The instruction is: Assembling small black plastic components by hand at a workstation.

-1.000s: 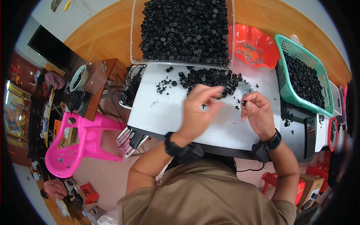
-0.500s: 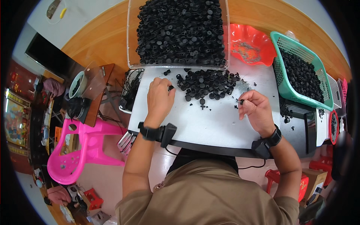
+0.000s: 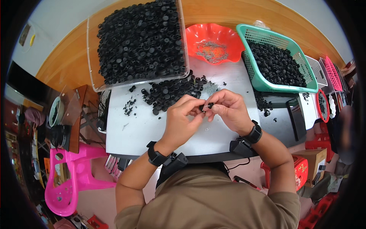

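Observation:
My left hand (image 3: 183,120) and my right hand (image 3: 228,108) meet above the white table (image 3: 126,133), fingertips pinching one small black round part (image 3: 209,105) between them. Just beyond the hands lies a loose pile of black round parts (image 3: 169,91) on the table. Behind that pile stands a clear bin heaped with black parts (image 3: 139,40). Both wrists wear black bands with small devices.
A red scalloped bowl with small metal pieces (image 3: 213,42) sits at the back centre. A teal basket of black parts (image 3: 276,63) stands to the right, with pink baskets (image 3: 333,72) further right. A pink plastic stool (image 3: 70,179) stands on the floor at the left.
My left hand has come back from the pile of black parts to meet my right hand. Both hands now pinch the same small part.

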The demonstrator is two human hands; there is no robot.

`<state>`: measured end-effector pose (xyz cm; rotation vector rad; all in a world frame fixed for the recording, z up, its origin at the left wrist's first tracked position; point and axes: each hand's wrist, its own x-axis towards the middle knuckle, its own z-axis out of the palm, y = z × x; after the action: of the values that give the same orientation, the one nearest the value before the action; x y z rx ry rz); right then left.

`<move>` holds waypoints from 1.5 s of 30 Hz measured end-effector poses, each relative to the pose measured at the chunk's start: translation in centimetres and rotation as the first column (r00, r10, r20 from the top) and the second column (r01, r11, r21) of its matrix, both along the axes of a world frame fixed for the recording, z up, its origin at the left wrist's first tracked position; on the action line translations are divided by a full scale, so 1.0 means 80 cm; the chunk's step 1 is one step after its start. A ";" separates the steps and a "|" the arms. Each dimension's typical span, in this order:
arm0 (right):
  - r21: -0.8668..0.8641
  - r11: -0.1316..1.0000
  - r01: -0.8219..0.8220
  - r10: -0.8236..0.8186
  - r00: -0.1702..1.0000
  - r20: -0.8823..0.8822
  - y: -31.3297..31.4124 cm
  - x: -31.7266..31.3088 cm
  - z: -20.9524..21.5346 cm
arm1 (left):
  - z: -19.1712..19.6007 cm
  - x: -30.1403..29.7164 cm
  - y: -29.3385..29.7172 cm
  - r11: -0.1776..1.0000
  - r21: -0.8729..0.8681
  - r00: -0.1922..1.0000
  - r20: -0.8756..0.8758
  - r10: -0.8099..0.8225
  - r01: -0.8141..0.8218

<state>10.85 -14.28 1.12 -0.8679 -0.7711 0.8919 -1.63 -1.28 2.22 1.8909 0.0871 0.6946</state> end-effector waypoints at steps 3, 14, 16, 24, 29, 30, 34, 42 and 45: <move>0.029 1.000 0.001 0.001 0.998 -0.064 0.000 0.007 -0.005 | -0.001 0.003 0.000 0.914 -0.386 0.993 0.035 -0.116 0.120; 0.121 0.993 -0.005 0.036 0.965 -0.258 0.001 0.016 -0.005 | -0.012 0.024 0.001 0.697 -0.679 0.970 0.105 -0.217 0.229; 0.087 0.996 0.015 0.007 0.967 -0.256 0.000 0.015 -0.001 | -0.013 0.022 0.003 0.638 -0.733 0.967 0.107 -0.233 0.235; -0.029 0.999 0.040 -0.041 0.997 -0.060 -0.009 0.015 0.009 | -0.025 0.017 0.016 0.403 -0.847 0.910 0.200 -0.362 0.347; -0.067 0.995 0.067 -0.070 0.997 -0.038 -0.009 0.010 0.012 | -0.023 0.018 0.013 0.448 -0.830 0.922 0.187 -0.338 0.332; -0.059 0.996 0.066 -0.069 0.997 -0.035 -0.009 0.010 0.010 | -0.022 0.018 0.012 0.469 -0.820 0.928 0.185 -0.324 0.327; -0.053 0.994 0.093 -0.091 0.995 0.041 -0.008 0.007 0.011 | -0.023 0.018 0.012 0.499 -0.803 0.930 0.175 -0.325 0.325; -0.082 0.991 0.105 -0.099 0.993 0.069 -0.009 0.005 0.010 | -0.026 0.018 0.012 0.577 -0.757 0.942 0.153 -0.299 0.306; -0.100 0.988 0.118 -0.109 0.990 0.084 -0.008 0.004 0.013 | -0.023 0.020 0.011 0.647 -0.697 0.945 0.150 -0.291 0.310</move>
<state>11.17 -14.93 2.16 -1.0344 -0.7398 0.8066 -0.03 -0.42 0.36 1.0919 0.0169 0.3631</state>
